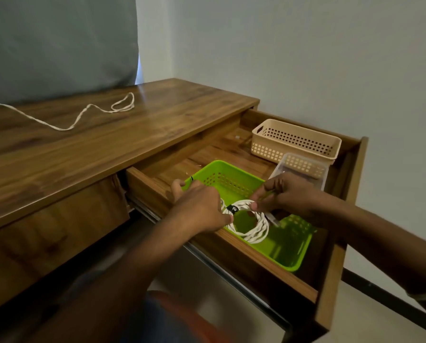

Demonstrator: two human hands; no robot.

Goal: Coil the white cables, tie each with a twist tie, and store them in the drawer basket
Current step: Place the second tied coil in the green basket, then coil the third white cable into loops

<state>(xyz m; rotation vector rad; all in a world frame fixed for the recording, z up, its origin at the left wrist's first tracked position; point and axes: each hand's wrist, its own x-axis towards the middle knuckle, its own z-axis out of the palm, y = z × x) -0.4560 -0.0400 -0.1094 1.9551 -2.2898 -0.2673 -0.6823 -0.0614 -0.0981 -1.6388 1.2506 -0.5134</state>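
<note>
Pinching the top of the coiled white cable (250, 224), the fingertips of the right hand (290, 194) also hold a thin green twist tie (269, 193) between them. The left hand (202, 209) grips the coil's left side, fingers curled round the strands beside a black tie (231, 209) already wrapped on it. The coil hangs low inside the green basket (288, 246), whether it touches the basket floor cannot be told.

The green basket sits against the near wall of the open drawer (330, 280), with bare green floor to the right of the coil. Behind it stands a clear plastic container (303, 167), and behind that a beige basket (296, 144) near the drawer's back corner. Bare drawer floor lies to the left of the beige basket.

On the wooden desk top (83, 144), well apart from the hands, a second white cable (83, 115) lies uncoiled, ending in a small loop. A grey-blue curtain (58, 45) hangs behind the desk; a pale wall (306, 58) stands behind the drawer.
</note>
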